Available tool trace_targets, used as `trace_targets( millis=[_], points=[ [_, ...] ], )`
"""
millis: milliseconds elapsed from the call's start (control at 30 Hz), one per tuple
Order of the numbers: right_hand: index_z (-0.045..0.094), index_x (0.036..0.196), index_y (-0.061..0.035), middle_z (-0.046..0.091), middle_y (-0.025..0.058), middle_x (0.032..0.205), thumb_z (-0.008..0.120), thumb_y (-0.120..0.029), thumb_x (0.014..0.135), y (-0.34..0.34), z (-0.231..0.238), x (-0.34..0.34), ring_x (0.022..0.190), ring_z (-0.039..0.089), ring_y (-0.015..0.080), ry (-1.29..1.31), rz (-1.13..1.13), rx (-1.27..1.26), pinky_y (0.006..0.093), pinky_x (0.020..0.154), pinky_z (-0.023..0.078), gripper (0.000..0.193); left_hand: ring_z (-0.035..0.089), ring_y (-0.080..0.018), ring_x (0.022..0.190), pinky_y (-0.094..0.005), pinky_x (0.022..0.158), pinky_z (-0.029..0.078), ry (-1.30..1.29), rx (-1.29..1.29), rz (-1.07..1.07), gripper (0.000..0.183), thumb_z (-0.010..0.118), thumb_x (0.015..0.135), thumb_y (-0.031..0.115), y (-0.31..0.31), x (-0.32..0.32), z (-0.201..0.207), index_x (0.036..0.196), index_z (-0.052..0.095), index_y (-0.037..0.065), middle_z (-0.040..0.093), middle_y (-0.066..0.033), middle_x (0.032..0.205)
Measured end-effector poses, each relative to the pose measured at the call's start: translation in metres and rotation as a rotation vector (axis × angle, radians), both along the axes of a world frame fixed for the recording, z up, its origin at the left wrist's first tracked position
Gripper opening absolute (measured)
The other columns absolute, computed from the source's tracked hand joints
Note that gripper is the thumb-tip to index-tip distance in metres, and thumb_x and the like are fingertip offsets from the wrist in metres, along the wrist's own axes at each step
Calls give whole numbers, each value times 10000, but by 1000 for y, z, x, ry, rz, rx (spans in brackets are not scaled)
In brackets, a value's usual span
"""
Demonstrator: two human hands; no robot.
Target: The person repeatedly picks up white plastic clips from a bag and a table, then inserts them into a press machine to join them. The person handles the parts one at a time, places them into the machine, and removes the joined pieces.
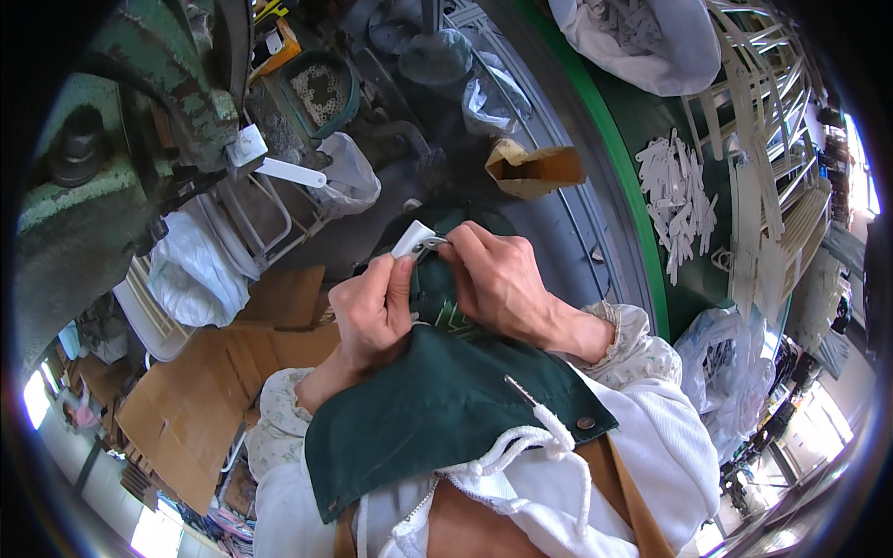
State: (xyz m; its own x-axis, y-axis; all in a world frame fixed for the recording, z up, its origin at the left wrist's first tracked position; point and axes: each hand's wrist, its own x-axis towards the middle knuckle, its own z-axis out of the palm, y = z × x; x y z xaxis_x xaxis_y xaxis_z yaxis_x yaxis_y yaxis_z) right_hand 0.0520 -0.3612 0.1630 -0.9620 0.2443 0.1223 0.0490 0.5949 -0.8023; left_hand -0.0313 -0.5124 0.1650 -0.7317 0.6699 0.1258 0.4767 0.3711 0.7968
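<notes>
Both my hands meet in front of my chest, above a dark green apron (446, 400). My left hand (367, 312) is closed, its thumb and finger pinching a small white flat part (410, 240). My right hand (502, 279) is closed at the other side, its fingertips on a small greyish piece with a hole (433, 243) that lies against the white part. Whether the two pieces are joined I cannot tell. Ahead to the left, a white strip with a rounded, holed end (293, 172) sticks out from a white block (246, 147) at the green machine (121, 177).
A green-edged table (642, 251) at the right bears a pile of white strips (677, 200), long pale slats (758, 200) and a white sack (651, 42). An open cardboard box (535, 172) and a tub of small rings (321, 93) stand ahead. Cardboard sheets (191, 409) lie left.
</notes>
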Motion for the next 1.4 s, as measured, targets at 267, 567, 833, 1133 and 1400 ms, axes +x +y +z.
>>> trace_targets(
  millis=[267,567,833,1133,1400],
  points=[
    [472,730,-7,513,155,622,613,-36,786,-3,-33,19,500,503,370,-16,71,-186,408,437,396,155,469,-272,376,-349,380,315,-141,-91,-77,199,582,900,94,-11,6,0,721,540,19,461,-127,496],
    [518,795,-29,522,86,718,671,-63,716,-6,-11,28,561,556,239,186,186,-35,341,449,431,176,515,-189,506,-281,498,403,-392,-59,-71,143,524,924,95,-25,10,-10,871,583,-24,537,-89,607],
    [608,986,39,545,89,823,574,-104,911,2,7,14,671,520,130,-74,3,-600,263,599,420,164,504,-158,751,-271,654,408,-281,124,-133,309,493,960,207,-23,0,-11,1194,571,20,553,-84,883],
    [533,894,-6,557,95,730,626,-43,819,-6,-7,17,625,550,243,77,38,-28,334,552,425,125,395,-41,597,-196,536,316,-821,76,-37,363,402,1006,320,-24,9,-8,1071,578,9,533,15,716],
    [510,823,-49,500,67,698,635,-106,721,-25,-11,21,610,533,211,21,18,270,319,519,402,171,359,-50,538,-213,488,291,-758,-57,30,331,397,1008,261,-24,11,-6,977,598,-1,481,18,623]
  ],
)
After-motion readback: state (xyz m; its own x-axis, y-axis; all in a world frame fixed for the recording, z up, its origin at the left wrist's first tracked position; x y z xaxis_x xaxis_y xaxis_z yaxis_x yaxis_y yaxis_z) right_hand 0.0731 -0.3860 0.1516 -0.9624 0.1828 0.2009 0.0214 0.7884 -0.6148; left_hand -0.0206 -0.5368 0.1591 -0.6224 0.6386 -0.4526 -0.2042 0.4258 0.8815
